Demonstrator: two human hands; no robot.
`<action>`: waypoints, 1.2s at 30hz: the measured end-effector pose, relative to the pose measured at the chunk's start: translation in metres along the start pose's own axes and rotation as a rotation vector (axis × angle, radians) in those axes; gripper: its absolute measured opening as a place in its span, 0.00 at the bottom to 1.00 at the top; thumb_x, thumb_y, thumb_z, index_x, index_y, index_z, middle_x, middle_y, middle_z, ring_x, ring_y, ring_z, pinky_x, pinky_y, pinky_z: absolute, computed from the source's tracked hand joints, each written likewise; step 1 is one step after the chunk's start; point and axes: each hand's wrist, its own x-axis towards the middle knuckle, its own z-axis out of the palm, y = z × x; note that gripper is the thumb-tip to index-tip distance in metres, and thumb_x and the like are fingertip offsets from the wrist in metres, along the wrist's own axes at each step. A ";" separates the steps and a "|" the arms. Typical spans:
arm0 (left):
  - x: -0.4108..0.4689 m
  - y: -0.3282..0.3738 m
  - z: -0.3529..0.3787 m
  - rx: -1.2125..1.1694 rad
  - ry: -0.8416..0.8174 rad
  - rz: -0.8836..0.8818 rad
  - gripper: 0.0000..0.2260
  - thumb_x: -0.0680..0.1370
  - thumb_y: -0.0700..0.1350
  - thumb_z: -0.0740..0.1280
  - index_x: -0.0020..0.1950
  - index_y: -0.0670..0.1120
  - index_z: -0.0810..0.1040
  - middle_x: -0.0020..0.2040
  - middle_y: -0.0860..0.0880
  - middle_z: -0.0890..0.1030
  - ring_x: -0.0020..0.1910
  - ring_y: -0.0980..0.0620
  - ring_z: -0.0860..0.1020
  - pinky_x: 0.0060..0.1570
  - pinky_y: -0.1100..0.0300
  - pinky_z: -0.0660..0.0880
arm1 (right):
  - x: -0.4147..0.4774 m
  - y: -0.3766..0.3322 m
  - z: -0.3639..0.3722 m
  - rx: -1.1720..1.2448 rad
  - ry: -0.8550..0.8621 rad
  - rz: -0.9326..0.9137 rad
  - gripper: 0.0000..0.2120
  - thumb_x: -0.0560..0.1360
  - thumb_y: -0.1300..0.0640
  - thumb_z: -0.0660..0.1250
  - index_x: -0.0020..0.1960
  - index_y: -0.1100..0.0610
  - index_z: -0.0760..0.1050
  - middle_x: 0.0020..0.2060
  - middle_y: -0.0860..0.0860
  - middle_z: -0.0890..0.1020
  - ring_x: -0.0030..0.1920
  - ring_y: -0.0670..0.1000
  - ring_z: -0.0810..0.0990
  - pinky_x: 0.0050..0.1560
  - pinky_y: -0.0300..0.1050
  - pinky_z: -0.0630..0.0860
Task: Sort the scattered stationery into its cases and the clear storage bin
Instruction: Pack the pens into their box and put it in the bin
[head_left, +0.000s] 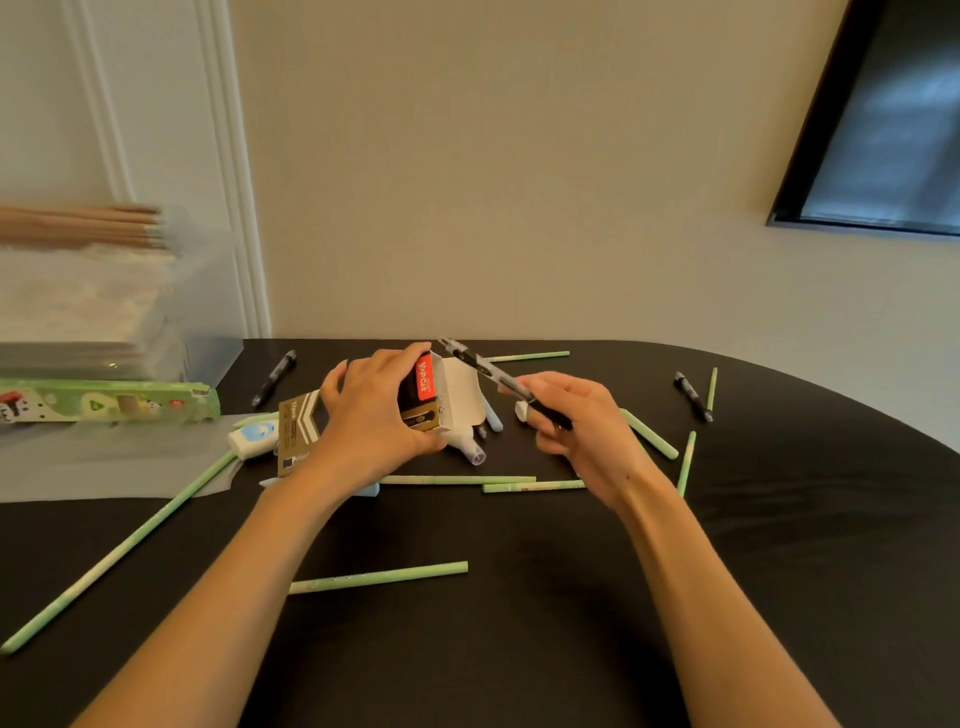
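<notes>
From the head view, I see my left hand (371, 415) gripping the small pen box (423, 395), fingers curled round it above the dark surface (779, 545). My right hand (576, 421) pinches a black pen (485, 366) at the box's open flap. Green pencils (379, 577) lie scattered around; the clear bin (124, 291) stands far left.

Both forearms are showing bare from the bottom edge of the view up to the hands, with no sleeves. The left hand (371, 415) and right hand (582, 426) are wearing no gloves.
</notes>
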 end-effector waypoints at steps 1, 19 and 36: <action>0.000 0.000 0.002 0.002 0.006 -0.006 0.39 0.68 0.51 0.75 0.74 0.54 0.58 0.70 0.53 0.66 0.70 0.51 0.59 0.71 0.54 0.47 | -0.001 -0.001 -0.003 -0.023 -0.011 0.005 0.12 0.80 0.61 0.56 0.50 0.62 0.78 0.26 0.50 0.68 0.26 0.44 0.62 0.24 0.34 0.59; -0.007 0.025 0.017 0.133 -0.088 0.124 0.40 0.70 0.52 0.73 0.75 0.54 0.54 0.72 0.54 0.62 0.72 0.53 0.56 0.71 0.57 0.40 | -0.005 -0.002 0.006 -0.221 -0.206 0.159 0.06 0.78 0.62 0.60 0.49 0.63 0.75 0.30 0.56 0.79 0.23 0.46 0.74 0.26 0.37 0.75; -0.003 0.027 0.018 0.178 -0.054 0.103 0.39 0.70 0.55 0.72 0.75 0.54 0.53 0.72 0.54 0.61 0.72 0.53 0.56 0.70 0.56 0.42 | -0.004 0.001 0.001 -0.174 -0.208 0.052 0.06 0.77 0.58 0.64 0.48 0.57 0.79 0.32 0.51 0.80 0.30 0.43 0.76 0.31 0.34 0.74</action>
